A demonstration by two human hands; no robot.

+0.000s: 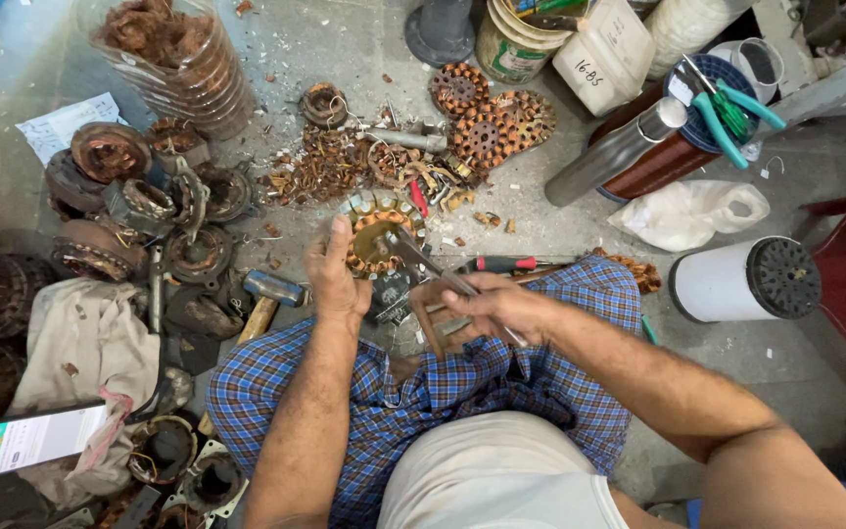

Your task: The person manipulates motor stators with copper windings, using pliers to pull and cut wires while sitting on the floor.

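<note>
I sit on the floor in a blue checked cloth. My left hand [335,269] grips the near edge of a round stator with copper windings [376,235], holding it upright on the floor in front of my knees. My right hand [487,304] is closed around a thin metal rod tool [423,260] whose tip points up-left into the stator's windings. A red-handled screwdriver [501,264] lies on the floor just beyond my right hand.
Stripped copper scraps and wound stators [487,122] lie ahead. Old motor parts [149,211] pile up at left with a hammer [268,291]. A plastic jar of copper wire [183,64], buckets [516,39], a wire spool with green pliers [712,118], a white cylinder [736,281].
</note>
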